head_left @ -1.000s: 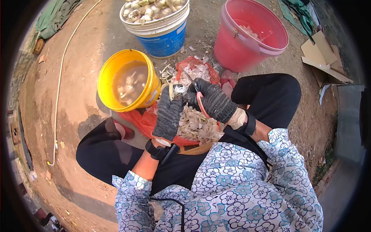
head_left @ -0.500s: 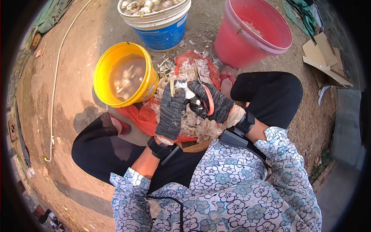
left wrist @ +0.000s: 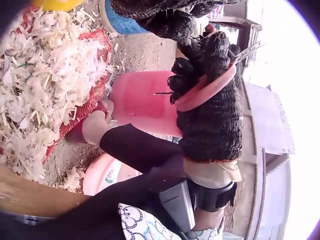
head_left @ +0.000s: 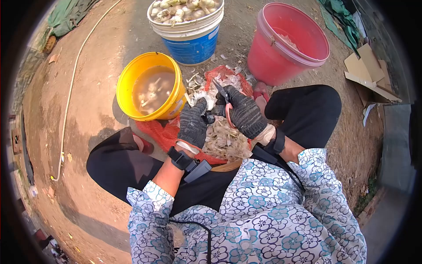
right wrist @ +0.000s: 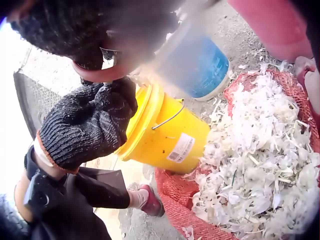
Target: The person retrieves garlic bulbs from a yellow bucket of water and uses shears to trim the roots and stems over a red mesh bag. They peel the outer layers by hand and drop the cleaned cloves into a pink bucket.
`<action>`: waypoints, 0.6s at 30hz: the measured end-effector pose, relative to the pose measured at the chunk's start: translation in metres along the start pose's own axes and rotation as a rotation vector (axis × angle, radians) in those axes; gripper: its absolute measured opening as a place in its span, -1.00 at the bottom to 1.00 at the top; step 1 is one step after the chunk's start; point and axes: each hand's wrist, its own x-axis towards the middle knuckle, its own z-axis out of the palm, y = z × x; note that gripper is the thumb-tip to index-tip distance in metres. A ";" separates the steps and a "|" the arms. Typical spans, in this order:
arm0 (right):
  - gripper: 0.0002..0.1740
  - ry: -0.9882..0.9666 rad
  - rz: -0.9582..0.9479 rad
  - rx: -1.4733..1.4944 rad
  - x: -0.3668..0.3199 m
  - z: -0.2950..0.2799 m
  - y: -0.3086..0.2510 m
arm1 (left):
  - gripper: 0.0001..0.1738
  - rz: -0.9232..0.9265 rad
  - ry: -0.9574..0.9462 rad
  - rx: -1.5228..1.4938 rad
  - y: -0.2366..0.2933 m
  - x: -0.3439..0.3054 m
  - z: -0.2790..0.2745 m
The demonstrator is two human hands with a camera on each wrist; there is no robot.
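In the head view the gloved left hand curls its fingers round a garlic bulb, mostly hidden, with a pale stalk poking out at the top. Close beside it, the gloved right hand grips scissors by their pink handle, blades pointing up and left, away from the body. The left wrist view shows the pink handle looped across the right glove. In the right wrist view the left glove is curled just below the handle. Loose peel lies below both hands.
A yellow bucket with garlic in cloudy water stands left of the hands. Behind are a blue-and-white bucket full of garlic and a pink bucket. Red netting lies under the peel; a cardboard box sits far right.
The scissors have tilted to point further left than half a second ago. The white bulb between the hands has become mostly hidden, and the hands stand slightly further apart.
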 end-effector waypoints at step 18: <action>-0.78 -0.104 0.159 0.196 0.007 -0.022 0.026 | -0.84 -0.185 -0.243 0.076 0.019 -0.012 0.007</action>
